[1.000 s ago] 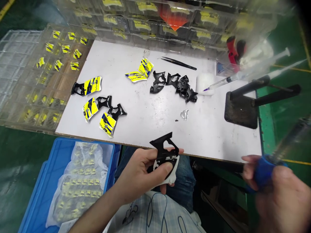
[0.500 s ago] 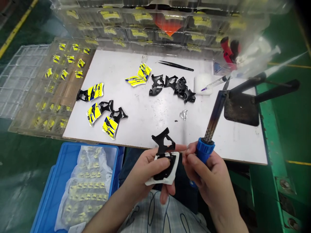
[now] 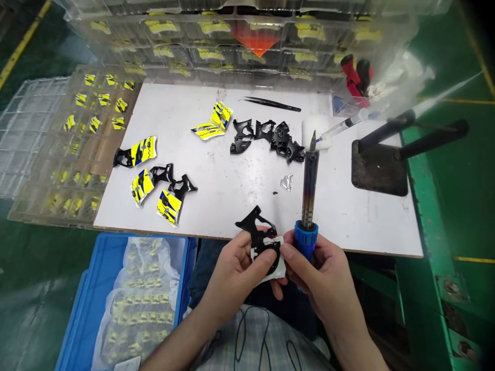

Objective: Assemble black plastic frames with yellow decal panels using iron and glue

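My left hand (image 3: 247, 263) is closed on a black and white plastic part (image 3: 257, 232), its thumb pressed on the black piece set in the white panel. In my right hand (image 3: 320, 263) a blue-handled soldering iron (image 3: 307, 211) stands nearly upright, tip pointing up and away from the part. The right thumb and fingertips also touch the white panel's right edge. Beyond the hands lie small clear pieces (image 3: 286, 182) and a tiny black bit (image 3: 275, 193). Several black plastic pieces (image 3: 265, 130) are clustered farther back on the white board (image 3: 216, 190).
Yellow-and-blue panels joined to black parts (image 3: 168, 206) lie at left. Black tweezers (image 3: 273, 104), a syringe (image 3: 344, 125) and an iron stand (image 3: 379, 175) are at the back and right. Clear compartment boxes (image 3: 185, 72) stand behind; a blue bin (image 3: 104, 242) is lower left.
The soldering iron has swung upright and moved left. My right fingertips have come against the white panel, and the left hand has turned the part slightly. The whole view has shifted a little.
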